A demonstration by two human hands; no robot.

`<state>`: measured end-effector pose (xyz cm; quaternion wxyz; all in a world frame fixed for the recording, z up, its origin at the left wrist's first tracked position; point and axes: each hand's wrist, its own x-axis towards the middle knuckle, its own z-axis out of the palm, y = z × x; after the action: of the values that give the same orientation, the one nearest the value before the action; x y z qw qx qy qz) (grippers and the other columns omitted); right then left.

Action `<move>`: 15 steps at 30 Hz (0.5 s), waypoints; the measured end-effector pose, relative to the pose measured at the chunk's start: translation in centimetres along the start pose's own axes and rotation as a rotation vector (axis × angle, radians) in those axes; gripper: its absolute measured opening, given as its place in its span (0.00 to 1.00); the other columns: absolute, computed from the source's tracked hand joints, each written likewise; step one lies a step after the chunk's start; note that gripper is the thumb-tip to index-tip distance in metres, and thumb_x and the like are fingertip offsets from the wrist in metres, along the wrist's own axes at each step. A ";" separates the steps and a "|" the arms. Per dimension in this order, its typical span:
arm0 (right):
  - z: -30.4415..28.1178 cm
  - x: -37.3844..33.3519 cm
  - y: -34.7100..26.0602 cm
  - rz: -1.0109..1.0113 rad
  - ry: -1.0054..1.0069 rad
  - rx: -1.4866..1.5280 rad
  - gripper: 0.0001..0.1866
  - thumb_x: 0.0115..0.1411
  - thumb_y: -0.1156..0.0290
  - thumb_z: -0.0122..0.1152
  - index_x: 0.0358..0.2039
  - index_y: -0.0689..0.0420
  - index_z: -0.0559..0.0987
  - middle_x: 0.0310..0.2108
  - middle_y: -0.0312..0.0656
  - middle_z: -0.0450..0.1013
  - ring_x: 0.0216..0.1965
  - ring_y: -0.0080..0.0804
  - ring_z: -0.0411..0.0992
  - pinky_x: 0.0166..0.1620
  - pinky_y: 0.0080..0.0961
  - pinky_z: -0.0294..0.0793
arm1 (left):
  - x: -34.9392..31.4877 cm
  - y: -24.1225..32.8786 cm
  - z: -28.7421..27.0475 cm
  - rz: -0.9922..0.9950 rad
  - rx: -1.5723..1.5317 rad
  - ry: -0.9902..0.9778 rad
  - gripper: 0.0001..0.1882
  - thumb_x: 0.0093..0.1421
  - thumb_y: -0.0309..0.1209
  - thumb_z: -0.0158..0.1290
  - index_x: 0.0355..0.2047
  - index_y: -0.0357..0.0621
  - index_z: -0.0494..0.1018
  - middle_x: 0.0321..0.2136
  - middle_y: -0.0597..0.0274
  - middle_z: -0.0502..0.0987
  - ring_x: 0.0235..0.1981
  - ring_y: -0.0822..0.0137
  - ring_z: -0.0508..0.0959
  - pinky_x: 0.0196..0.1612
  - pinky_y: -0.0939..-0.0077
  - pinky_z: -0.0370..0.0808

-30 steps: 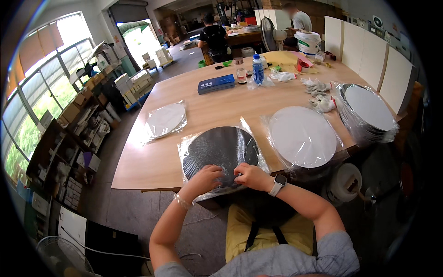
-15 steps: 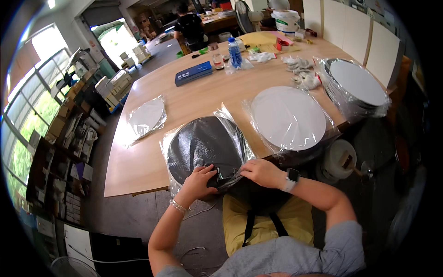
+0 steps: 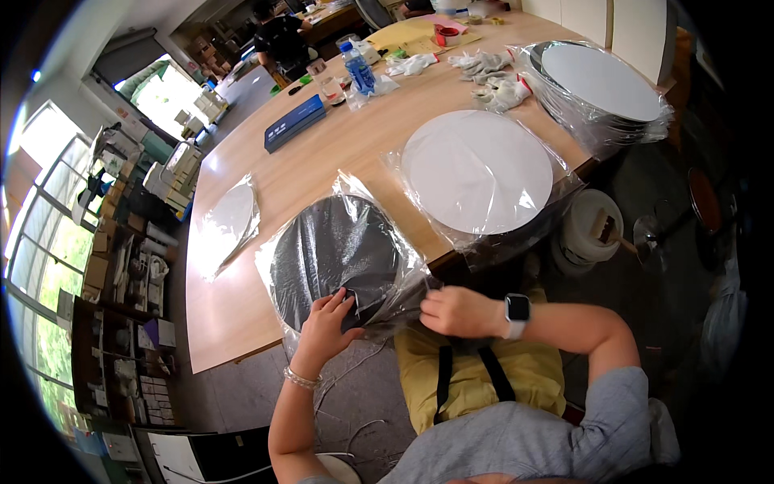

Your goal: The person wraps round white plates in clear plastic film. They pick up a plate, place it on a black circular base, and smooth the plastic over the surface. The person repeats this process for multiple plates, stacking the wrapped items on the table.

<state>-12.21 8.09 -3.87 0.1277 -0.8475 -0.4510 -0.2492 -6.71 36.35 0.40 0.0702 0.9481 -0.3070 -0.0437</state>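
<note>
A black round disc lies in a clear plastic bag at the table's near edge. My left hand rests on the lower part of the disc through the film, its fingers stretched out and thumb apart. To the right of the disc, my right hand is closed in a pinch on the bag's edge, drawing the film out to the side. Its fingertips are partly hidden. Farther right, a larger white disc lies in its own clear wrapping.
A small white bagged disc lies at the left. A stack of bagged round discs stands far right. Behind are a blue box, a bottle and work gloves. A white bucket sits below the table's right edge.
The view has shifted and tilted. My right hand has moved a little away from the disc, stretching the bag's edge rightward. My left hand stays on the disc.
</note>
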 end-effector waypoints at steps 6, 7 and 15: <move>-0.8 1.6 0.1 0.081 0.327 0.211 0.04 0.48 0.73 0.52 0.25 0.59 0.72 0.31 0.38 0.68 0.35 0.32 0.69 0.36 0.24 0.72 | 1.4 -0.4 -0.2 0.117 0.039 -0.003 0.29 0.45 0.39 0.63 0.48 0.46 0.72 0.56 0.57 0.66 0.52 0.52 0.67 0.48 0.64 0.72; 0.4 2.0 0.3 0.090 0.282 0.249 0.04 0.48 0.73 0.52 0.25 0.58 0.72 0.31 0.38 0.69 0.35 0.33 0.69 0.37 0.24 0.72 | 1.5 -0.5 -0.1 0.132 0.033 -0.008 0.28 0.45 0.38 0.63 0.47 0.46 0.72 0.56 0.57 0.66 0.52 0.52 0.68 0.48 0.64 0.72; 6.0 1.1 0.4 0.418 0.182 0.257 0.13 0.50 0.75 0.51 0.38 0.63 0.73 0.29 0.42 0.68 0.33 0.31 0.71 0.33 0.22 0.73 | 1.0 -0.3 -1.1 -0.028 -0.277 -0.127 0.16 0.49 0.30 0.60 0.40 0.44 0.73 0.55 0.59 0.67 0.53 0.56 0.68 0.39 0.71 0.74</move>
<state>-9.49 11.30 -8.29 0.3232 -0.8731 -0.2806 -0.2332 -5.55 36.14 1.34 0.1803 0.9288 -0.2885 -0.1467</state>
